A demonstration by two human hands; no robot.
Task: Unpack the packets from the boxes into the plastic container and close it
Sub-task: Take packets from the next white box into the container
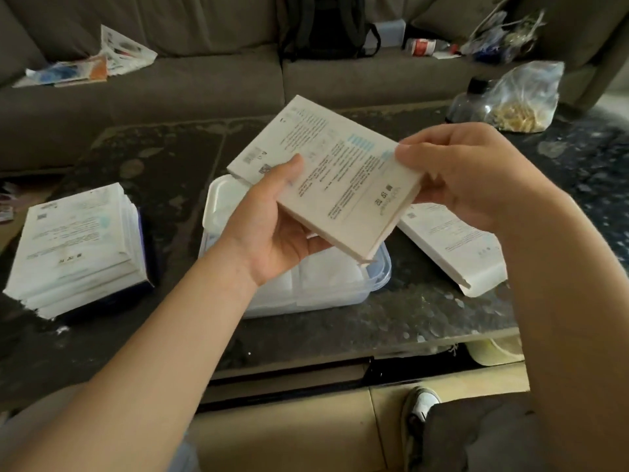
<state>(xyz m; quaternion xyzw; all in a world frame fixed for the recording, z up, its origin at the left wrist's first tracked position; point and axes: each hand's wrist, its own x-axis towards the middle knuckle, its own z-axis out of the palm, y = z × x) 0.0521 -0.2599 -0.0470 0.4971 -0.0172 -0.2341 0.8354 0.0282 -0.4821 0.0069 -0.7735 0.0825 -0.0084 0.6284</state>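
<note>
From the head camera, a flat white cardboard box [326, 172] printed with black text is held in the air by both hands, directly above a clear rectangular plastic container [379, 279]. The box's broad printed face is turned up toward the camera. Its long axis runs from the far left down to the near right, and the near-right short end, where the box's thickness shows, points toward the person.

The left hand [272, 233] grips the box's near long edge, thumb pressed flat on the printed face and fingers curled underneath. The right hand [459, 178] pinches the box's right corner between the thumb and curled fingers.

The container stands on a dark speckled table [163, 165] and holds white packets [323, 284]. A white lid with rounded corners [218, 199] shows at its far left side; whether it is attached cannot be told.

A stack of flat white boxes [78, 247] lies on the table to the left, well apart from the container. Another white box [452, 247] lies just beside the container on the right, its long axis running far-left to near-right.

At the table's far right sits a clear plastic bag with yellowish contents [524, 100]. A grey sofa [204, 76] behind carries loose papers [112, 59] and a black backpack [326, 25].
</note>
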